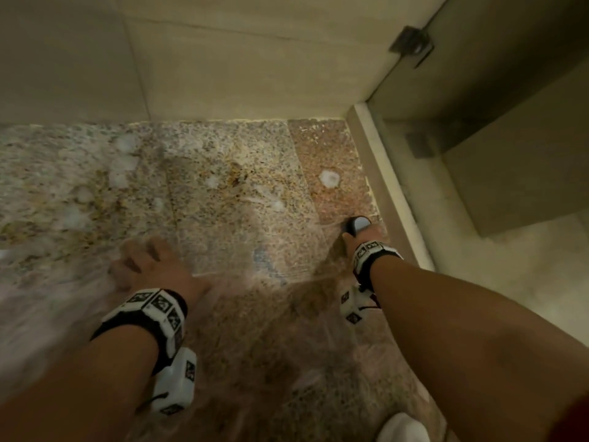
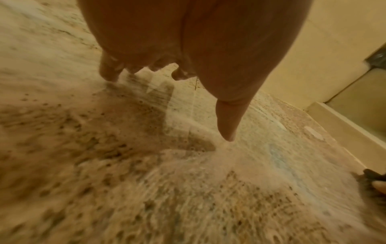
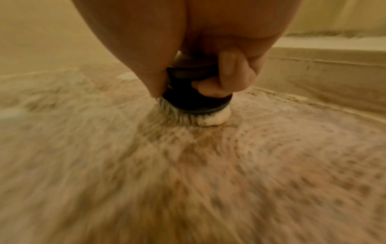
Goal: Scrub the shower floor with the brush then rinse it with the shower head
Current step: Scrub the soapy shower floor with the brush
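Note:
The speckled stone shower floor (image 1: 242,218) is wet, with white foam blobs scattered over it. My right hand (image 1: 363,237) grips a round black brush (image 3: 194,99) near the floor's right edge. Its bristles press on the floor with a lump of foam (image 3: 215,118) under them. In the head view only the brush's top (image 1: 358,225) shows above my fingers. My left hand (image 1: 149,263) hovers over the floor at the left, blurred, fingers spread and holding nothing; in the left wrist view the thumb (image 2: 227,120) points down over its shadow. No shower head is in view.
A raised beige curb (image 1: 392,193) borders the floor on the right, with a glass panel and its dark hinge (image 1: 412,44) above. Beige tiled walls (image 1: 223,59) close the back. A white object (image 1: 398,429) shows at the bottom edge.

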### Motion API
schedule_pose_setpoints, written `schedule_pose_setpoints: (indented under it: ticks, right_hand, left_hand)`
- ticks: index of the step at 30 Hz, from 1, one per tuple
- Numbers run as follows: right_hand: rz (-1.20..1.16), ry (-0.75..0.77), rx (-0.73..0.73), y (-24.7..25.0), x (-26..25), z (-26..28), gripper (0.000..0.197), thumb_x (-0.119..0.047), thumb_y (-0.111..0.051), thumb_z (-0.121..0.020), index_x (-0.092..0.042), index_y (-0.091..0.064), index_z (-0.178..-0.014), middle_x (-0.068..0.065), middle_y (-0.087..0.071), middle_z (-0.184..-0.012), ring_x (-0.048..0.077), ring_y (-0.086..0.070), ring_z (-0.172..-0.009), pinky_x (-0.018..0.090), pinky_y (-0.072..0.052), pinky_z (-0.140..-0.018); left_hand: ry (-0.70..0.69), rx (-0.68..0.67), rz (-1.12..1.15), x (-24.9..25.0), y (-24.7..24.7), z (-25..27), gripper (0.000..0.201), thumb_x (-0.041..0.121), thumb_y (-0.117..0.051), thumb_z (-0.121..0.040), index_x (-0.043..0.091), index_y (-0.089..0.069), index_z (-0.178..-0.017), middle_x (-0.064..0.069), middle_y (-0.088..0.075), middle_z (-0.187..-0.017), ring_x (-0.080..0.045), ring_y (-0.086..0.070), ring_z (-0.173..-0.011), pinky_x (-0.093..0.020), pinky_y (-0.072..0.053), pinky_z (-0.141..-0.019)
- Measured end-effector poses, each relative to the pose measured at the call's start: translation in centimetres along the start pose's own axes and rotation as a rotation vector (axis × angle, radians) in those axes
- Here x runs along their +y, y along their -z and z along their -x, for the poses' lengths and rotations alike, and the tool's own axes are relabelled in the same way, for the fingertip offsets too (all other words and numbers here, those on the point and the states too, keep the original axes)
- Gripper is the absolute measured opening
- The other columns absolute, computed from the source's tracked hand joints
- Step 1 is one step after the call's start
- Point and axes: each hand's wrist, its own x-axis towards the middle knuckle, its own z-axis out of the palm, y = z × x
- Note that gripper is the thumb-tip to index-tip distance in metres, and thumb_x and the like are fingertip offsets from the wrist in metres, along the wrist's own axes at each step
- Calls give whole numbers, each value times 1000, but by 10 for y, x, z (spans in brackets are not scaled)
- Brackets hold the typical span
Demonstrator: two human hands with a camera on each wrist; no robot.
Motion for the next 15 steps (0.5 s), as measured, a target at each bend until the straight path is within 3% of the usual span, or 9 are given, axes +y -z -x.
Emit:
schedule_pose_setpoints:
  ticks: [3, 5, 7, 10, 15]
  right_hand:
    - [-49, -3, 86, 11, -1, -26, 71, -34, -57, -103, -3, -21, -156, 19, -46, -149, 35, -54, -126, 43, -45, -97]
    - [-20, -24, 81, 17, -6, -40, 71, -29, -51, -106, -5, -9, -159, 18, -43, -152, 33, -55, -122, 44, -47, -92]
    - [13, -35, 82, 20, -11, -54, 77, -31, -55, -104, -10, -7, -161, 19, -36, -157, 37, -51, -131, 49, -47, -97]
    - [12, -13, 103, 27, -15, -66, 62, -35, -51, -103, -11, -25, -154, 17, -38, -155, 38, -45, -136, 52, -43, -106]
    - [103, 20, 205, 34, -16, -69, 51, -30, -51, -104, -9, -31, -147, 18, -44, -148, 41, -50, -131, 53, -45, -102]
  left_hand:
    - [69, -66, -33, 14, -2, -6, 151, 84, -72, -57, 19, 22, -156, -21, 31, -158, -53, 10, -148, -66, -17, -118]
    - [98, -115, -39, 20, -5, -9, 161, 88, -73, -47, 19, 26, -155, -23, 33, -157, -54, 12, -147, -68, -16, -117]
    - [99, -113, -36, 21, -9, -11, 162, 86, -74, -48, 18, 27, -154, -24, 34, -157, -55, 13, -146, -69, -17, -117]
    - [72, -108, -20, 17, -12, -11, 164, 84, -76, -46, 18, 28, -154, -20, 35, -158, -55, 16, -146, -68, -17, -117]
    - [36, -108, -47, 10, -14, -19, 165, 85, -78, -45, 21, 30, -153, -20, 37, -156, -58, 18, -143, -72, -18, -114]
